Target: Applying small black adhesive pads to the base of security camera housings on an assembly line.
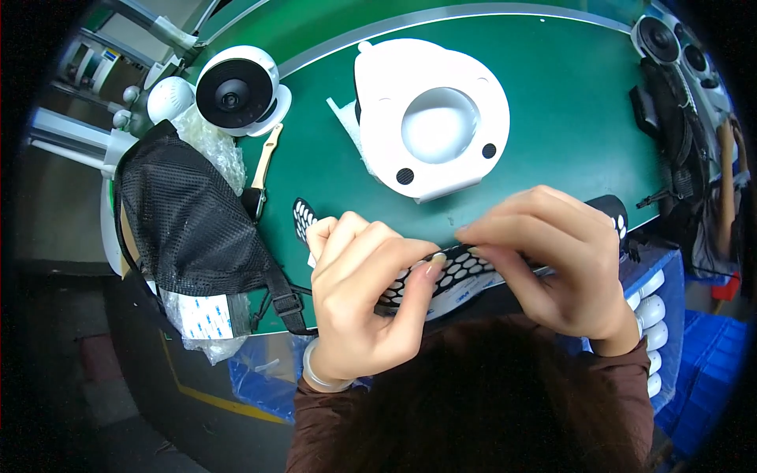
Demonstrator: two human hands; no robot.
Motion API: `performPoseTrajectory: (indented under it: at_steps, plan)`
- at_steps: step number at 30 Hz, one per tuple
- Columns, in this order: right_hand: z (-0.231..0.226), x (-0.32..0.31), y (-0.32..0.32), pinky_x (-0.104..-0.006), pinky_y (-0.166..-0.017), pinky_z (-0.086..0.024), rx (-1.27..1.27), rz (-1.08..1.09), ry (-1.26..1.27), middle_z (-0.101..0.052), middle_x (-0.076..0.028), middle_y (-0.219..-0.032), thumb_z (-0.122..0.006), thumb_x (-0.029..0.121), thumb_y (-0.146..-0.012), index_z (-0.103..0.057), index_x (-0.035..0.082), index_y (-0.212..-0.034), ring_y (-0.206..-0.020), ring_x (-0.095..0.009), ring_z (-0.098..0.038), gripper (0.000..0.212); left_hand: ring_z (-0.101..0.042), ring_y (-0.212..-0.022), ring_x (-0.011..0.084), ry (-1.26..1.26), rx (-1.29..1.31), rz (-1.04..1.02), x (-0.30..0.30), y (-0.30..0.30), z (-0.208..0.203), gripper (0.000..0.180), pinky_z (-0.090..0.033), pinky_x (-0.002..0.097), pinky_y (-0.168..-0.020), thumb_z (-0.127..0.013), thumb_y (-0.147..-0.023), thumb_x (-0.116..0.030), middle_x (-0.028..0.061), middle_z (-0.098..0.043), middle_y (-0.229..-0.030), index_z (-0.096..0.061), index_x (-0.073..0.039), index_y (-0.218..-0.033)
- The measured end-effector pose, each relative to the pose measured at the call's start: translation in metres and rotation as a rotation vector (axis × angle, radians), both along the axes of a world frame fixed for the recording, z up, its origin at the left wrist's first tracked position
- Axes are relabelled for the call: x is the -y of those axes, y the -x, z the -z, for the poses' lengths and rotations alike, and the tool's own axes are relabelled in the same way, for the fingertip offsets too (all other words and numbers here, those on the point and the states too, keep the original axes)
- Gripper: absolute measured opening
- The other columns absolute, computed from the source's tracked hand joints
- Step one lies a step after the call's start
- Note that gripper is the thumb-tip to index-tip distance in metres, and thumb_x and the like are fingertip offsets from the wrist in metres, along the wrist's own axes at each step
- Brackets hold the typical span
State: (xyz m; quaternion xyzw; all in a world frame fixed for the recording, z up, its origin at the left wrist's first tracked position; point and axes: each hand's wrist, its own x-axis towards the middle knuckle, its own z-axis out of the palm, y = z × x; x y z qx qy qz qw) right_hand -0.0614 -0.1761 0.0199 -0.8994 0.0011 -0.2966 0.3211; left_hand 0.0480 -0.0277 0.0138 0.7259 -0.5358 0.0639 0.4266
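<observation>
One patterned strip [453, 274], black with white ovals, spans the space between the person's hands at the near edge of the green tabletop [568, 150], just in front of a white housing [386, 87]. The left hand [359, 296] pinches it, thumb over the pattern; the fingers of the right hand [560, 256] come nearly together at its upper edge — whether they grip it, we cannot tell. Patterned ends show beyond both hands, yet the hands hide how they join up. Dark hair [497, 394] covers the lower middle of our view, and the brown sleeves [627, 386] are cut off below.

At the right we see a clear plastic bag [673, 331] with white round parts [653, 311] inside, near a blue crate [706, 386] that fades into the dark rim. At the left lies a black mesh bag [189, 213] whose contents we cannot make out, with bubble wrap [213, 154] beside it; below it, a clear packet [175, 315] holds a white sheet [206, 318].

As for print, we find blue marks on that sheet — and more on the pale band [465, 296] along the strip's lower edge, partly lost in its bend.
</observation>
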Motion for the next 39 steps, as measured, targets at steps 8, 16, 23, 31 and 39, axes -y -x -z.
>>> performPoseTrajectory:
  at_steps: [8,16,23,31,39]
  plan:
    - [-0.002,0.002,-0.003,-0.0285,-0.057,-0.047,0.081,-0.038,0.038,-0.059,-0.006,-0.074,-0.071,-0.003,-0.059,-0.064,0.004,-0.076,-0.068,-0.021,-0.059,0.020,-0.041,-0.057,0.0188,0.030,-0.019,0.032,0.005,0.001,0.002,0.015,-0.025,0.0307,-0.062,-0.065,-0.062,0.001,0.0032,-0.052,-0.064,-0.062,-0.004,-0.076]
    - [0.002,0.006,-0.009,-0.0284,-0.058,-0.046,0.091,-0.060,0.003,-0.058,-0.006,-0.073,-0.071,-0.002,-0.061,-0.062,0.004,-0.077,-0.067,-0.021,-0.058,0.020,-0.041,-0.056,0.0184,0.034,-0.059,0.017,0.009,-0.002,0.003,0.013,-0.025,0.0297,-0.060,-0.064,-0.062,0.002,0.0038,-0.051,-0.060,-0.062,-0.003,-0.074]
    - [-0.001,0.008,-0.013,-0.0288,-0.057,-0.045,0.029,-0.086,0.014,-0.057,-0.006,-0.076,-0.070,-0.002,-0.062,-0.060,0.003,-0.077,-0.068,-0.022,-0.057,0.018,-0.040,-0.056,0.0180,0.045,-0.045,-0.017,0.009,-0.002,0.006,0.012,-0.025,0.0296,-0.059,-0.064,-0.063,0.002,0.0036,-0.051,-0.059,-0.062,-0.003,-0.073]
    - [-0.003,0.008,-0.014,-0.0286,-0.062,-0.047,0.013,-0.105,0.005,-0.058,-0.007,-0.079,-0.067,-0.004,-0.064,-0.060,0.004,-0.076,-0.072,-0.022,-0.058,0.016,-0.042,-0.057,0.0183,0.030,-0.113,-0.060,0.010,-0.004,0.005,0.009,-0.027,0.0284,-0.059,-0.064,-0.066,0.001,0.0033,-0.051,-0.059,-0.062,-0.003,-0.073]
    - [-0.020,0.047,-0.032,-0.0257,-0.077,-0.049,0.086,0.180,-0.294,-0.065,-0.013,-0.091,-0.061,0.007,-0.081,-0.062,-0.004,-0.084,-0.084,-0.015,-0.061,0.011,-0.047,-0.068,0.0171,0.096,-0.088,-0.159,0.012,-0.009,0.012,0.009,-0.030,0.0289,-0.070,-0.064,-0.070,-0.003,0.0098,-0.057,-0.094,-0.063,-0.003,-0.080]
